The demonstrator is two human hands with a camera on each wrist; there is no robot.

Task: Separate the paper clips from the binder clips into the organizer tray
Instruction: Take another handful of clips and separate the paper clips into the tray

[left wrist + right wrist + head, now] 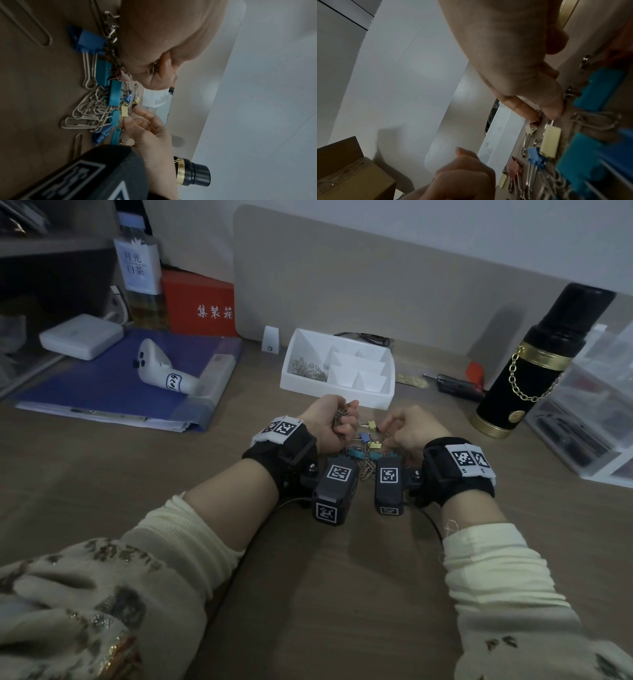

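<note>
My left fingers (pixel 346 419) curled round gathered paper clips (pixel 340 417), freeing my right hand (pixel 409 428) to pinch another from the pile (pixel 368 451); more already lay in the tray (pixel 337 368), left compartment.

dim, cool indoor light; soft shadows on the desk divider (pixel 376 278). wide-angle bending at the edges. both wrist views blurred up close.
</note>
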